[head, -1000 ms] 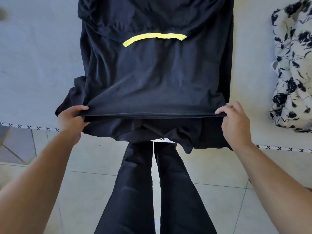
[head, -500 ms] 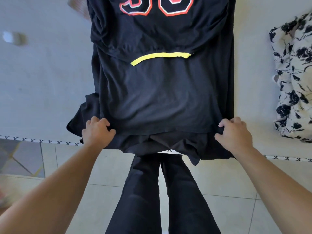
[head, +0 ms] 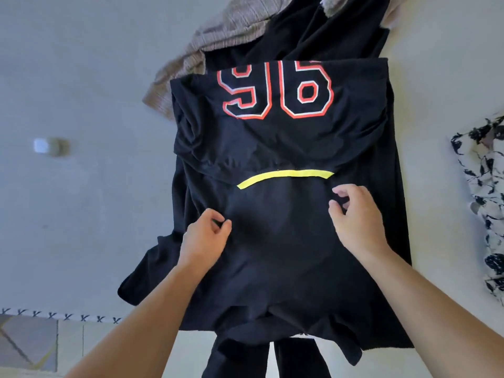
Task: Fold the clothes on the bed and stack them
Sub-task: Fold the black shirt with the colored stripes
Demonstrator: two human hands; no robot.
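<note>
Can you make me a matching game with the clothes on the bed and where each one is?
Things:
1. black jersey
2. floral garment
3. striped beige cloth
4. yellow strip

Places:
A. at the right edge of the bed
B. at the far side, partly under the dark clothes
C. on the jersey, just beyond the right hand
D. spread in the middle, under both hands, with the left hand on it

Pairs: 1-D, 2-A, 3-B, 4-C
</note>
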